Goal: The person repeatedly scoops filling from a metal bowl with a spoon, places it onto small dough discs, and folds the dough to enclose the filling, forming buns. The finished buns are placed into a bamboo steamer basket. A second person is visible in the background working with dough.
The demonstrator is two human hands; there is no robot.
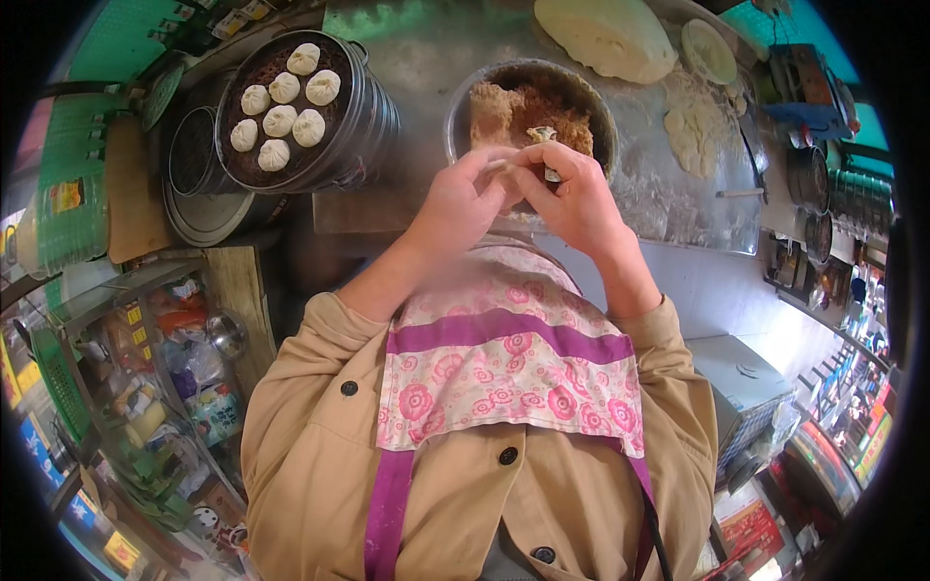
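My left hand (465,192) and my right hand (563,185) meet over the near rim of a round metal bowl (453,116). Their fingertips close together on a small piece of pale dough (497,165), mostly hidden by the fingers. Brownish minced filling (494,109) lies in the bowl, and the end of a spoon-like tool (541,133) shows just above my right hand. Left of the bowl, several pleated buns (280,120) sit spaced apart in the top of a stacked round metal steamer (374,120).
A large dough mass (607,36) lies at the back of the metal worktop (414,43). Flattened dough pieces (690,141) and flour lie to the right, near a short pale stick (740,193). A shallow dish (708,51) stands behind them. A wooden board (132,189) leans at the left.
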